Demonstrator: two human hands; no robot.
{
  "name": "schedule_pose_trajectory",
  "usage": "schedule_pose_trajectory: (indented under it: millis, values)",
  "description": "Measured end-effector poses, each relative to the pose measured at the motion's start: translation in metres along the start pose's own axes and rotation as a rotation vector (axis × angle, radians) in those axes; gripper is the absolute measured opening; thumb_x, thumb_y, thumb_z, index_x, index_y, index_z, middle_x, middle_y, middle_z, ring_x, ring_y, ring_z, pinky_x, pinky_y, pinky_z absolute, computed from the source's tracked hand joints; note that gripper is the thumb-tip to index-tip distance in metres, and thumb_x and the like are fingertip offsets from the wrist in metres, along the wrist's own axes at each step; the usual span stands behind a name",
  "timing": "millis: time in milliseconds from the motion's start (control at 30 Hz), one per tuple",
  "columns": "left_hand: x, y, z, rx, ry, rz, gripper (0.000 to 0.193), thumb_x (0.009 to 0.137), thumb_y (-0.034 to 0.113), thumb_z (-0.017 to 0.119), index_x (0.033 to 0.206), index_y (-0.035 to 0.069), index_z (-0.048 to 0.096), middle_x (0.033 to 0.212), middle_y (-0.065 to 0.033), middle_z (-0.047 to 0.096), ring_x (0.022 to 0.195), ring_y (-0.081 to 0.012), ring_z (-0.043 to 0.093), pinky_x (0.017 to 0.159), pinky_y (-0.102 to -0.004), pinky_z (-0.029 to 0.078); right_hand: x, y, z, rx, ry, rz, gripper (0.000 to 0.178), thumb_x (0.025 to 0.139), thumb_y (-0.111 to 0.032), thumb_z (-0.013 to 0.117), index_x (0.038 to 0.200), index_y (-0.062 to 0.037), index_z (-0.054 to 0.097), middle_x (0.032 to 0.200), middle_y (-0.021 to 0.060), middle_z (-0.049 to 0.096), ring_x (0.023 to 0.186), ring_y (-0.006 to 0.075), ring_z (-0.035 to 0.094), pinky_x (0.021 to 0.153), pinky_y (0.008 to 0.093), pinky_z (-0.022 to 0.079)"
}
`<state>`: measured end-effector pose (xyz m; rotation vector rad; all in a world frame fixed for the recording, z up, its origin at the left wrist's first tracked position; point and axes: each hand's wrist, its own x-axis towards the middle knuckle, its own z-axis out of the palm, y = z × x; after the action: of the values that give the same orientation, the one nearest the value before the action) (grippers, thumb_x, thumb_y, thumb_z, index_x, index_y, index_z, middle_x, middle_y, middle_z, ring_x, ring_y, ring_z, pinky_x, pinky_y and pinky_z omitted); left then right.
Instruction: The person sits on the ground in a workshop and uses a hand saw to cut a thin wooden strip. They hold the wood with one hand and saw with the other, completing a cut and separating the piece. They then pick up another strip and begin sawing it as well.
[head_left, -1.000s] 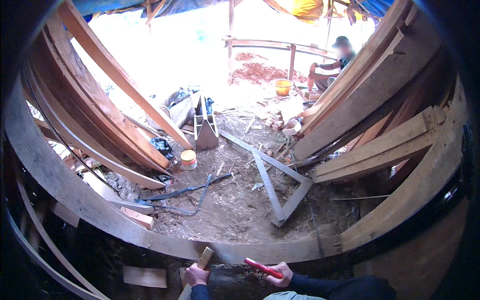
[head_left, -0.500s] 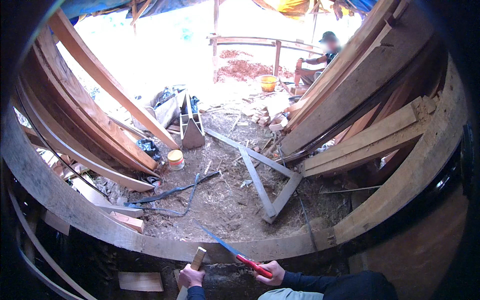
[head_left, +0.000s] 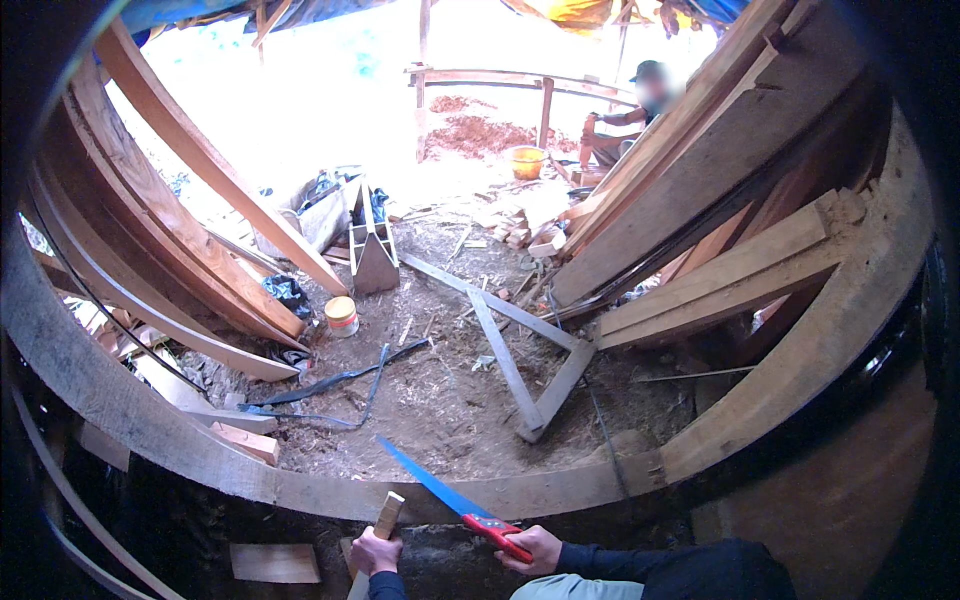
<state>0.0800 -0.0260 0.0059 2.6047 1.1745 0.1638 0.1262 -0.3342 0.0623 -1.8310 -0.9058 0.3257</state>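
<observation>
My right hand [head_left: 538, 550] is closed around the red handle of a handsaw [head_left: 440, 485], low in the view and right of centre. The saw's blue-looking blade points up and to the left, over the curved timber beam [head_left: 330, 496]. To its left, my left hand [head_left: 376, 552] grips a narrow strip of wood [head_left: 388, 512], whose upper end stands out above the fist. The strip's lower part shows again below the hand. Blade and strip are apart. A short wooden block [head_left: 275, 563] sits left of my left hand.
Tall curved planks [head_left: 190, 150] lean at the left and thick timbers [head_left: 720, 150] at the right. On the dirt floor lie a triangular wooden frame [head_left: 505, 360], a lidded tub [head_left: 341, 316] and black straps [head_left: 350, 380]. A person [head_left: 640, 110] sits far right near a yellow bucket [head_left: 527, 162].
The saw has turned so its blade shows broader, and its tip has shifted slightly left. My left hand keeps its grip on the strip. The whole view has shifted a little.
</observation>
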Motion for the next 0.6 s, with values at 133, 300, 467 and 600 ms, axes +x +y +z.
schedule_pose_trajectory:
  millis: [133,300,467,600]
  values:
    - [0.0,-0.001,0.003,0.012,0.028,0.025,0.024,0.054,0.027,0.075,0.066,0.009,0.064,0.07,-0.0181,0.067,0.071,-0.0376,0.067,0.065,-0.0471,0.054,-0.006,0.005,0.002,-0.115,-0.057,-0.081,0.019,0.085,-0.019,0.065,0.076,-0.0083,0.052,0.062,0.0136,0.054,0.057,0.0336,0.059,0.052,0.0414,0.047]
    - [0.0,-0.003,-0.005,-0.039,0.014,0.026,0.027,0.058,0.032,0.076,0.068,0.009,0.066,0.07,-0.0181,0.067,0.071,-0.0378,0.067,0.066,-0.0471,0.054,-0.006,0.019,0.01,-0.225,-0.006,-0.192,0.024,0.084,-0.023,0.066,0.074,-0.0087,0.051,0.062,0.0131,0.054,0.058,0.0331,0.059,0.052,0.0419,0.048]
    - [0.014,-0.001,-0.04,-0.064,-0.106,0.119,0.032,0.063,0.034,0.075,0.075,0.005,0.072,0.077,-0.0208,0.068,0.076,-0.0373,0.067,0.072,-0.0457,0.054,-0.003,0.013,-0.013,-0.452,-0.057,-0.213,0.022,0.083,-0.022,0.065,0.074,-0.0076,0.05,0.063,0.0129,0.054,0.06,0.033,0.061,0.054,0.0435,0.049]
    - [0.033,0.002,-0.091,-0.085,-0.19,0.135,0.038,0.064,0.036,0.074,0.077,0.001,0.071,0.078,-0.0241,0.067,0.08,-0.0381,0.068,0.073,-0.0448,0.054,-0.011,0.032,-0.013,-0.503,-0.072,-0.272,0.019,0.079,-0.018,0.063,0.075,-0.0052,0.049,0.065,0.0128,0.055,0.062,0.0339,0.062,0.055,0.0445,0.049]
